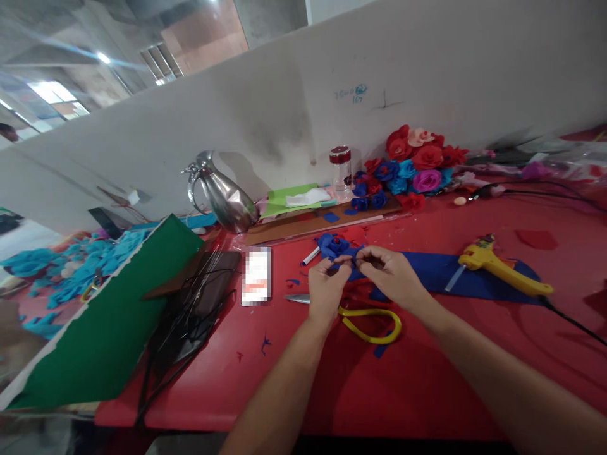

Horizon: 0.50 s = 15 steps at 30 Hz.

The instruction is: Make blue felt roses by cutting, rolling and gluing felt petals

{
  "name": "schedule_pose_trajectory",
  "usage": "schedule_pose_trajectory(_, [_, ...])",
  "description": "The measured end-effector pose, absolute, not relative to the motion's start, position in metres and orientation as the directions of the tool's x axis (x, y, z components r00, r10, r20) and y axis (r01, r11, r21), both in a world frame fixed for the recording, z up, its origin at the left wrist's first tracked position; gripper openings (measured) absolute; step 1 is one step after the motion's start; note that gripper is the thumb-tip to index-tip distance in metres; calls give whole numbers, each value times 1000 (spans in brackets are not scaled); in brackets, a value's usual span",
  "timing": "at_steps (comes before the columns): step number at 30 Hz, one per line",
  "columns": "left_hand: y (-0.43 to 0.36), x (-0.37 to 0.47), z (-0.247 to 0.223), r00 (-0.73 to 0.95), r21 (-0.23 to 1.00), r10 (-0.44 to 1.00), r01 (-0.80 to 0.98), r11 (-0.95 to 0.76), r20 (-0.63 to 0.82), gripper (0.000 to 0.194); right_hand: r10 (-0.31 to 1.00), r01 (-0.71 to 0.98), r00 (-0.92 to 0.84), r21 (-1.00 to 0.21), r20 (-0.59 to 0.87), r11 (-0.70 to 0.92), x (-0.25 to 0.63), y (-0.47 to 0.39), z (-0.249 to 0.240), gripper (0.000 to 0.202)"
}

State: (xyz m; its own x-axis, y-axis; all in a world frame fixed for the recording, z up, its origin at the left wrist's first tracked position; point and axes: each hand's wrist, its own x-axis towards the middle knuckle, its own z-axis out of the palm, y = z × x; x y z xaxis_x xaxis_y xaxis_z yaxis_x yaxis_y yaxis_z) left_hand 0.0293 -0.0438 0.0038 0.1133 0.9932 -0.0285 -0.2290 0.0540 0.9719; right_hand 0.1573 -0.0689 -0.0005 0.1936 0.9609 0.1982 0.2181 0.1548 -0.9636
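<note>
Both my hands meet over the red table, pinching a small blue piece (353,254) that looks like crepe paper. My left hand (329,285) grips its left side, fingertips closed. From the right, my right hand (389,273) pinches the same piece between thumb and fingers. Just behind them lies a blue paper flower (333,244), next to a white marker (311,256). Under my hands rest scissors with yellow handles (371,323), their blades partly hidden by my left hand. A long blue strip (431,272) stretches to the right, with a yellow glue gun (505,268) on it.
Paper flowers (428,158) are heaped at the back right, near a glass jar (341,170). A steel jug (222,196) leans by the wall. Left of my hands lie a phone (257,276), black cables and a green board (114,322). The glue gun's cord (576,325) runs right.
</note>
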Motion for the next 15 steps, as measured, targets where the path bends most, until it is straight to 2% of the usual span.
schedule_pose_trajectory(9, [-43, 28, -2, 119, 996, 991, -77, -46, 55, 12, 904, 579, 114, -767, 413, 277, 157, -75, 3, 9])
schedule_pose_trajectory(12, [-44, 26, 0, 122, 996, 989, -3, -87, 87, 12, 887, 645, 80, -703, 454, 301, 157, -74, 1, 7])
schedule_pose_trajectory(15, [-45, 25, 3, 124, 995, 988, 11, -95, 93, 12, 881, 651, 79, -693, 467, 309, 157, -74, 0, 6])
